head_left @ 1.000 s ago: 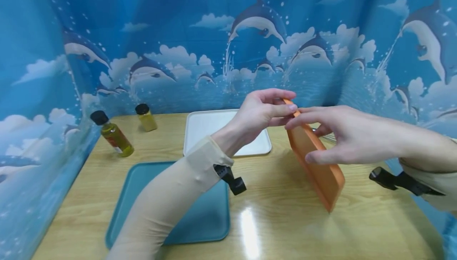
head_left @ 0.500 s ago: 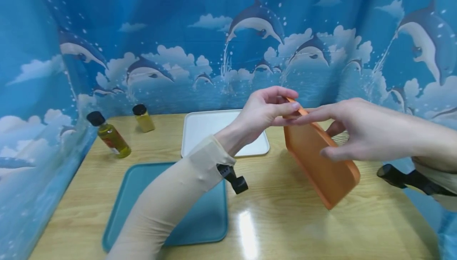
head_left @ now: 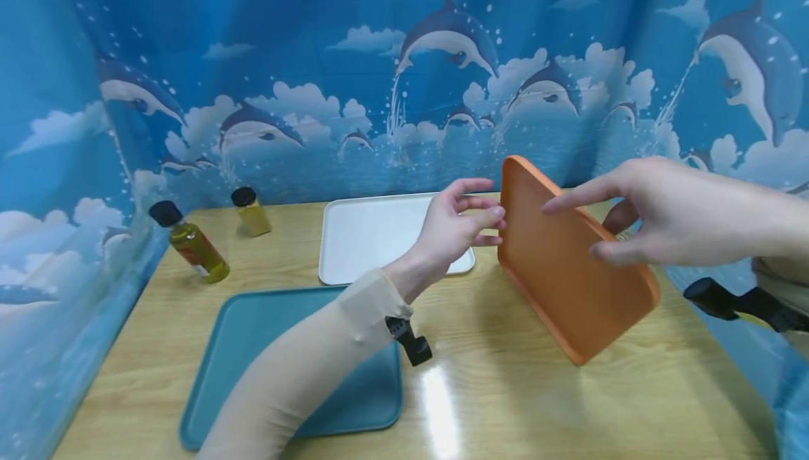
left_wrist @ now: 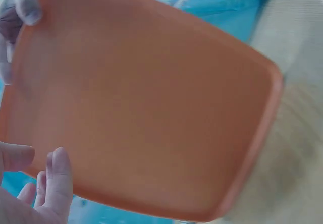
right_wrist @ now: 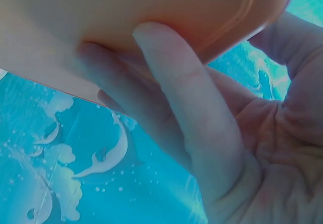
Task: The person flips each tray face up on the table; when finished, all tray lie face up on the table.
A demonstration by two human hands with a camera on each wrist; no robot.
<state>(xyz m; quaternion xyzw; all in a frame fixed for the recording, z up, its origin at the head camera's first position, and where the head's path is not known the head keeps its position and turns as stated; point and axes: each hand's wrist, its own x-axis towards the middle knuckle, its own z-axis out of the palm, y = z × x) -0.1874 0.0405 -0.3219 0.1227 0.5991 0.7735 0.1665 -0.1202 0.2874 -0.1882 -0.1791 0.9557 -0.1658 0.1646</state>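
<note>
An orange rectangular tray [head_left: 569, 277] stands tilted on its lower corner area over the right side of the table, its inner face toward me. My right hand [head_left: 670, 211] grips its upper right rim, thumb on the inner face. In the right wrist view, fingers [right_wrist: 176, 88] of that hand press against the tray's other side. My left hand [head_left: 445, 228] is beside the tray's left edge, fingers loosely spread and fingertips right at the rim. The left wrist view shows the left hand's fingers [left_wrist: 59, 178] in front of the tray's inner face, holding nothing.
A white tray [head_left: 360, 235] lies at the back middle, partly behind the left hand. A teal tray [head_left: 253, 326] lies front left under the left forearm. An oil bottle [head_left: 196, 246] and a small black-capped jar [head_left: 255, 216] stand back left. A dolphin-print curtain [head_left: 303, 38] surrounds the table.
The left hand has let go of the tray's upper corner and moved down and left. With the right hand moving right, the tray has turned so more of its inner face shows.
</note>
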